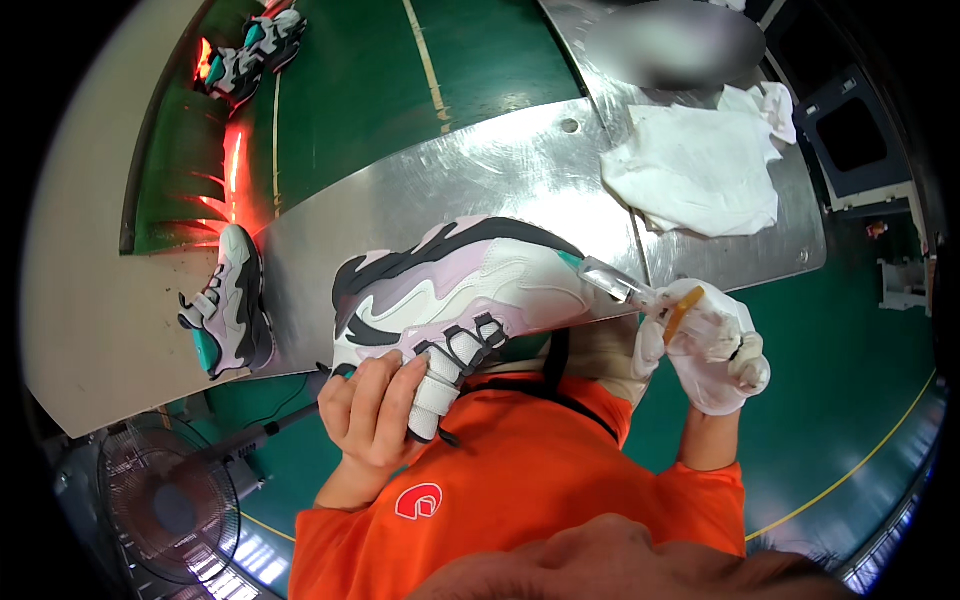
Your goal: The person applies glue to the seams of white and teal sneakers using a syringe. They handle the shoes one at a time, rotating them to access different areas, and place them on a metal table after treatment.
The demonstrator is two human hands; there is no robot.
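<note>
A white, pale purple and black sneaker [480, 280] lies on its side in front of me, toe to the right. My left hand [372, 412] is closed on its collar and strap, fingers over the upper. In a white glove, my right hand [718, 360] is closed round a clear plastic tool [615, 283] with an amber strip [684, 312]. The tool's narrow end is at the sneaker's toe, beside a small teal patch. Whether it touches the surface, I cannot tell. The fingertips behind the tool are partly hidden.
Across the metal table [480, 185] lies a white cloth [695, 170] at the right. Another sneaker [232, 305] stands at the left. Beyond runs a green conveyor belt [350, 100] with more sneakers [262, 52] and a red glow. A fan [170, 500] is at lower left.
</note>
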